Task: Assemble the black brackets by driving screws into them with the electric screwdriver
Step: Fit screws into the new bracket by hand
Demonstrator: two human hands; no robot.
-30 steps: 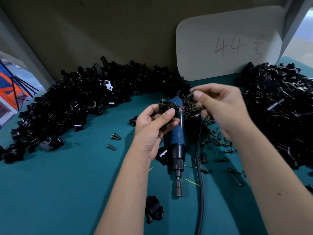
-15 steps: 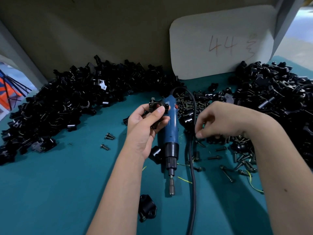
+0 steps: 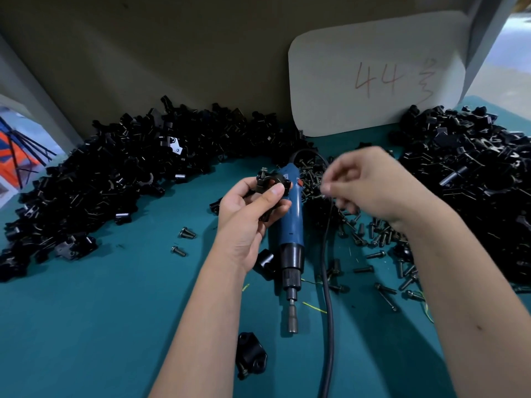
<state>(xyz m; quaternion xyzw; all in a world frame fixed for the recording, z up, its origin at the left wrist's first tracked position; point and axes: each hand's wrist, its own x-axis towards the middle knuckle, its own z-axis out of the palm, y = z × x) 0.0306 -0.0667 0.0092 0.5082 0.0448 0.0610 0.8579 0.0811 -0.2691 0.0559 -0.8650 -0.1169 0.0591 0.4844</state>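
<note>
My left hand (image 3: 253, 214) grips a black bracket (image 3: 271, 182) above the table, with one screw standing up from its left ear. My right hand (image 3: 365, 182) hovers to the right of it, its fingertips pinching something small and blurred, apparently a screw (image 3: 324, 188). The blue electric screwdriver (image 3: 291, 234) lies on the teal table between my hands, bit pointing toward me, with its black cable (image 3: 327, 282) running down beside it. Loose screws (image 3: 373, 239) are scattered under my right hand.
Large heaps of black brackets lie at the back left (image 3: 109, 179) and the right (image 3: 474, 182). A single bracket (image 3: 250, 354) sits near the front, another (image 3: 265, 261) beside the screwdriver. Two stray screws (image 3: 184, 239) lie left of my arm. A white card (image 3: 373, 76) leans against the wall.
My right hand dipped to the loose screws by the cable, then rose again toward the bracket with its fingertips pinched. My left hand kept holding the bracket.
</note>
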